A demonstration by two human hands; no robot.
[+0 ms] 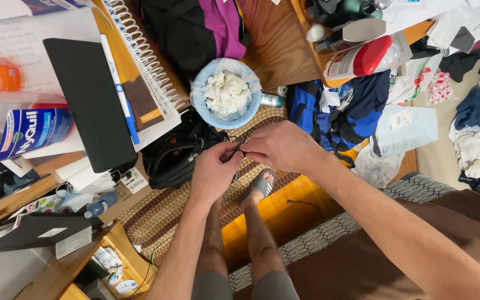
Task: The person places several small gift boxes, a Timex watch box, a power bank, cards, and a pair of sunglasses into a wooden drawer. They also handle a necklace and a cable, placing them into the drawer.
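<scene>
Both my hands meet in the middle of the head view, above my knees. My left hand (213,169) and my right hand (280,145) pinch a thin black cord (239,149) between their fingertips; its loops show between the two hands. Most of the cord is hidden by my fingers. Below the hands lie a woven brown rug (156,214) and my foot in a grey slide sandal (260,184). A black bag (176,155) sits just left of my left hand.
A blue-lined bin full of white tissues (226,93) stands beyond the hands. A desk at left carries a black laptop (91,103), a spiral notebook (140,61), a pen and medicine boxes. A blue backpack (340,111) and scattered clothes (479,128) lie at right.
</scene>
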